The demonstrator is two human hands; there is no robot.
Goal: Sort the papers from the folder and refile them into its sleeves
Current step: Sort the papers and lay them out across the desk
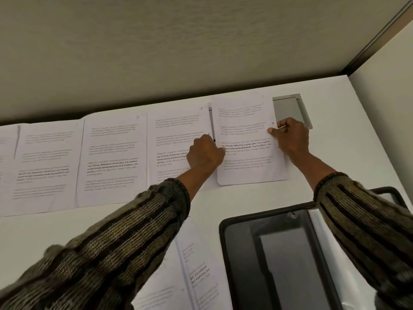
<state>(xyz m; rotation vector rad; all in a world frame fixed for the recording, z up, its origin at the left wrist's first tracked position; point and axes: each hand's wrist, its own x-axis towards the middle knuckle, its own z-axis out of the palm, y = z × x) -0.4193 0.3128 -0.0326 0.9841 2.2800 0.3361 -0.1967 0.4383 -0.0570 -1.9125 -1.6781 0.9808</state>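
A: In the head view, where is the paper being worked on?

B: One printed sheet (245,130) lies at the right end of the row of papers (111,153) along the far edge of the surface (44,231). The left hand (204,153) pinches its left edge. The right hand (290,136) pinches its right edge, thumb on top. Both hands are clamped on it.

A: How will it handle?

B: Light and limp, I'd judge, and likely to sag or crease if held by one corner. Opposite edges look the safest hold. It should slide easily on the smooth top.

A: And the folder?

B: The black folder (279,253) lies open at the near right corner, a glossy sleeve facing up. I cannot tell whether any sleeve holds a page. More loose papers (196,276) lie just beside it at the near edge.
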